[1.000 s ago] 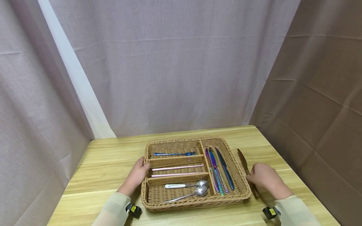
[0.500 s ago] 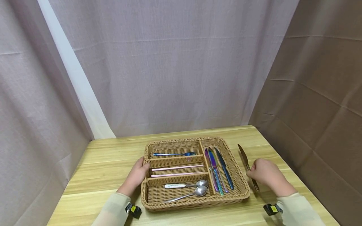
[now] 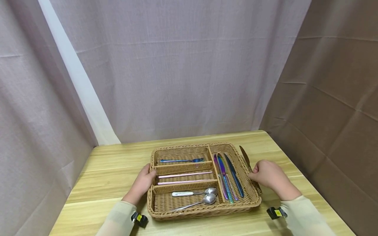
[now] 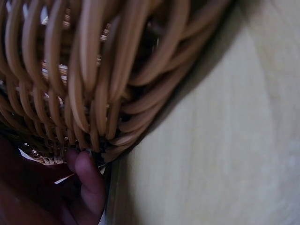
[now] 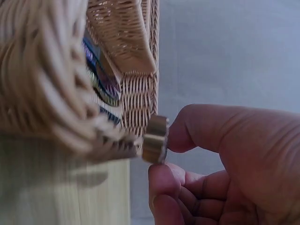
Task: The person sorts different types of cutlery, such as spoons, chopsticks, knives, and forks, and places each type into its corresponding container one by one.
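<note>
A wicker cutlery basket [image 3: 206,212] with compartments stands on the wooden table. My left hand [image 3: 143,181] grips its left side, thumb over the rim; in the left wrist view fingers [image 4: 89,180] lie against the outer weave. My right hand [image 3: 270,177] pinches a dark bronze-coloured knife [image 3: 244,155] by its handle, between thumb and forefinger. The blade points away from me, over or just beside the basket's right rim. In the right wrist view the handle's end [image 5: 155,139] shows at the rim; whether it touches the wicker I cannot tell.
The right compartment holds several knives, among them a dark blue knife [image 3: 234,175]. A blue fork [image 3: 180,161], pink chopsticks [image 3: 186,182] and two spoons, one with a white handle [image 3: 182,194], lie in the others. Grey curtains [image 3: 177,82] surround the table [image 3: 118,157].
The knife in my right hand has risen off the table and come left to the basket's right rim. My left hand and the basket have stayed in place.
</note>
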The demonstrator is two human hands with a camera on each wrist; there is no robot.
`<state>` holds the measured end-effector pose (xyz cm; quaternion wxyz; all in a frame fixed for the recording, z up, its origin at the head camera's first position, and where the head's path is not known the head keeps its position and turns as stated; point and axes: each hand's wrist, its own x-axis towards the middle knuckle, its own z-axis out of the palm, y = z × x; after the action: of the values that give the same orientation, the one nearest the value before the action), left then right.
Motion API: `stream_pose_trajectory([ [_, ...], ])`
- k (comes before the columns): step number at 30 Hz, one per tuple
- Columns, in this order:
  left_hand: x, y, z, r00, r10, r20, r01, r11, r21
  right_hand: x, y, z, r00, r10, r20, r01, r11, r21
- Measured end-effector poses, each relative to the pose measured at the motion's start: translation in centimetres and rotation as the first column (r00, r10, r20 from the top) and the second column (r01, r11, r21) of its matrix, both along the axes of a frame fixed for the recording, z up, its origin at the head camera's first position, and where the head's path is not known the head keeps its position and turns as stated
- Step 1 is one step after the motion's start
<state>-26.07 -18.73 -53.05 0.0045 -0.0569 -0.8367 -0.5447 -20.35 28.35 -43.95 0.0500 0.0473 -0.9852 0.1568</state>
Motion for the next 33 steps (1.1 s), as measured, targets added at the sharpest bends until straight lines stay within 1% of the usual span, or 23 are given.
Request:
stream_pose_trajectory([
  [4,0.0,0.0,-0.1,1.0,0.0,-0.005,0.0,1.0,-0.005,-0.3,-0.8,-0.1,1.0,0.009,-0.004,-0.009,1.0,-0.013],
  [9,0.0,0.1,0.0,1.0,0.001,-0.01,-0.001,1.0,-0.005,-0.6,-2.0,-0.4,1.0,0.023,0.012,-0.023,0.999,-0.026],
  [16,0.0,0.4,0.1,1.0,-0.005,-0.011,0.005,1.0,0.003,-0.6,-3.4,-0.8,0.999,0.037,0.01,-0.037,0.999,-0.008],
  [20,0.0,0.5,0.0,1.0,-0.008,-0.012,0.008,1.0,0.013,-0.6,-3.7,-0.9,0.999,0.029,0.016,-0.029,1.0,-0.009],
  [25,0.0,0.5,-0.1,1.0,-0.006,-0.019,0.006,1.0,0.0,-0.6,-3.8,-1.0,0.999,0.023,0.022,-0.023,1.0,-0.006],
  [33,0.0,0.5,0.0,1.0,0.001,-0.017,-0.001,1.0,-0.012,-0.7,-4.0,-1.2,0.999,0.032,-0.006,-0.032,0.999,-0.004],
])
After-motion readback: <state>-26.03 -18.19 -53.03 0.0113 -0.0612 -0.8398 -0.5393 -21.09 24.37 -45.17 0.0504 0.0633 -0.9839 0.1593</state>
